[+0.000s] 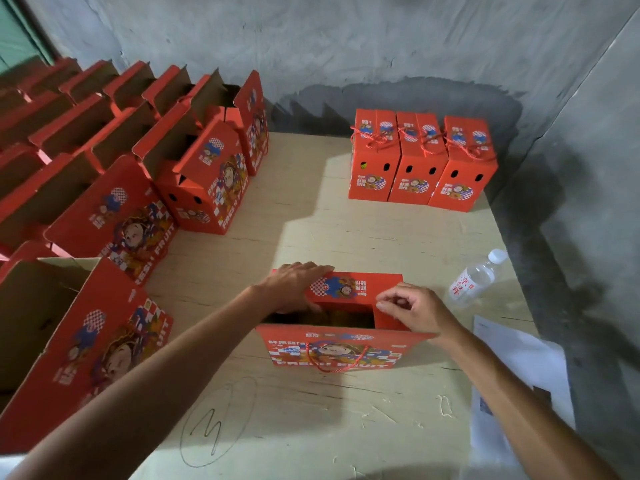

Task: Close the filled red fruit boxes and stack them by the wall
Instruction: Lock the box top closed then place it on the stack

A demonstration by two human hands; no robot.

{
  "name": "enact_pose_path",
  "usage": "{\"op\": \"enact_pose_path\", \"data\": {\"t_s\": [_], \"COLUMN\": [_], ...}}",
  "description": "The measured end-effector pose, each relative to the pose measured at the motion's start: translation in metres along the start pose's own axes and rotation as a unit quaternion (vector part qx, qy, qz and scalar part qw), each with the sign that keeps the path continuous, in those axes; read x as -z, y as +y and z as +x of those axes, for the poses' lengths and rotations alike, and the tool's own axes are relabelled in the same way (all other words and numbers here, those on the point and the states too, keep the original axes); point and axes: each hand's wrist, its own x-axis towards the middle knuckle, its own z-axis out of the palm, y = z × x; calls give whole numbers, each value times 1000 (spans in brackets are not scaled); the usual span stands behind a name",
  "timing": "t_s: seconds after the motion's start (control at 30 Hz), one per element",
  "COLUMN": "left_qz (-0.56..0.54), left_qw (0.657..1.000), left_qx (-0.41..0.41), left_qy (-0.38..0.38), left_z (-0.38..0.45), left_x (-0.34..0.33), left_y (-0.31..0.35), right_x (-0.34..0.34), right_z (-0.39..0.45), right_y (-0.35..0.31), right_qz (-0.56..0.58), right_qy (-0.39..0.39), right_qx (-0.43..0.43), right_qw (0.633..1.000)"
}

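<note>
On the table (346, 237), open boxes (194, 174) line the left; three closed boxes (420, 161) stand by the wall. The near box (332, 344) sits half-shut: left hand (294, 287) presses flat, fingers together, on its flap (349, 289); right hand (412, 308) pinches the flap's edge.

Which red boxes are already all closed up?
The three red boxes side by side in the far corner by the wall. Their tops are folded shut with rope handles tied; the box under the hands and the rows on the left gape open.
</note>
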Motion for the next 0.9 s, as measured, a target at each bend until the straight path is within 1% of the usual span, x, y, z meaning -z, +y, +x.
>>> {"op": "enact_pose_path", "data": {"t_s": [0.07, 0.1, 0.17, 0.2, 0.23, 0.3, 0.33, 0.37, 0.43, 0.47, 0.53, 0.63, 0.7, 0.77, 0.83, 0.9], "left_qz": [21, 52, 115, 117, 90, -54, -127, -170, -188, -196, -234, -271, -283, -319, -351, -352], "left_qw": [999, 996, 982, 975, 969, 955, 942, 932, 930, 934, 938, 939, 938, 931, 925, 929], "left_qx": [33, 53, 104, 135, 168, 222, 236, 238, 216, 198, 161, 111, 98, 75, 52, 34], "left_qy": [28, 47, 103, 135, 160, 190, 201, 212, 229, 223, 197, 182, 173, 161, 135, 108], "left_z": [-12, -20, -39, -49, -57, -69, -71, -73, -75, -76, -81, -91, -95, -96, -96, -91], "left_x": [2, 4, 4, 2, 0, -4, -7, -10, -13, -14, -13, -14, -17, -19, -16, -11], "left_y": [1, 1, -4, -7, -11, -15, -15, -14, -14, -15, -14, -16, -15, -16, -18, -21], "right_x": [2, 3, 4, 4, 4, 4, 5, 5, 4, 4, 3, 1, 0, 0, -1, 0], "right_z": [-1, -1, -3, -2, -2, -1, 0, 0, 1, 2, 2, 1, 0, 0, 1, 3], "right_y": [1, 2, 1, 0, -1, -3, -3, -3, -4, -4, -3, -2, -1, 0, 1, 2], "right_qz": [-28, -34, -53, -62, -68, -76, -80, -84, -88, -89, -88, -81, -80, -77, -71, -62], "right_qy": [-6, -8, -9, -10, -12, -14, -16, -21, -28, -30, -25, -11, -6, -7, -8, -11], "right_qx": [10, 13, 33, 41, 44, 42, 39, 35, 26, 22, 13, 6, 5, 5, -2, -13], "right_qw": [1000, 999, 998, 997, 997, 996, 996, 996, 995, 995, 996, 997, 997, 997, 997, 998]}}
